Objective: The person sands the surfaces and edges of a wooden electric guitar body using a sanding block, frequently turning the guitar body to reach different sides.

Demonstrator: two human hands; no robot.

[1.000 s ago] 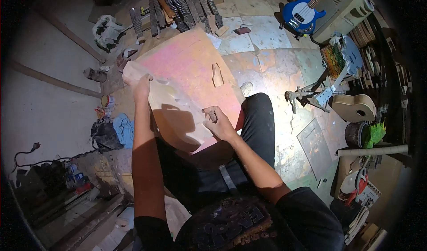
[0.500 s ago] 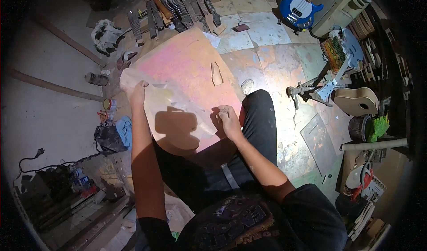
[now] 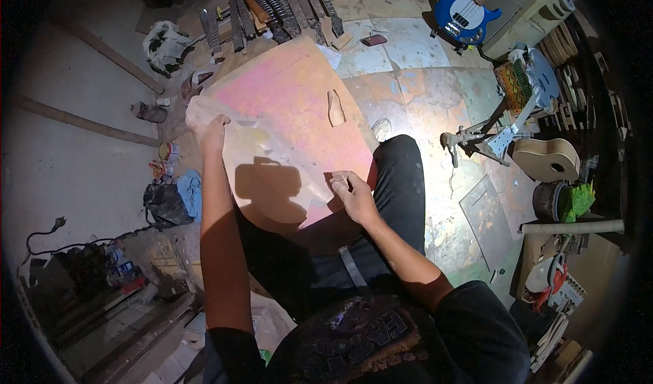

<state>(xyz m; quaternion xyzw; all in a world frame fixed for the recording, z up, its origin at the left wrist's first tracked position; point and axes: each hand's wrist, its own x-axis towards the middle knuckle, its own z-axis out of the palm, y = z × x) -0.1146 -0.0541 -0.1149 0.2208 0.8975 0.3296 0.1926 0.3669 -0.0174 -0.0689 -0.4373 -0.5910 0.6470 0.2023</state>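
A pink and orange board [image 3: 272, 85] lies across my lap, tilted away from me. Over its near left part rests a pale, thin, partly see-through sheet [image 3: 248, 149] with a few small grey and yellowish patches. My left hand [image 3: 213, 136] is closed on the sheet's upper left edge; whether it grips the board too, I cannot tell. Close by the sheet's right corner, my right hand [image 3: 355, 199] has its fingers drawn together in a pinch; what sits between them is too small to make out. A small bottle-shaped wooden piece [image 3: 335, 108] lies on the board's right side.
Several dark slatted wooden pieces [image 3: 272, 13] lie beyond the board. A blue electric guitar [image 3: 464, 15] stands at the far right, and a pale acoustic guitar body [image 3: 546, 159] farther down. A metal stand [image 3: 469, 146] and a flat panel [image 3: 486, 214] are on the tiled floor.
My right hand has shifted slightly down and to the right, its fingers still pinched. The left hand keeps its hold on the sheet. The whole view has moved a little.
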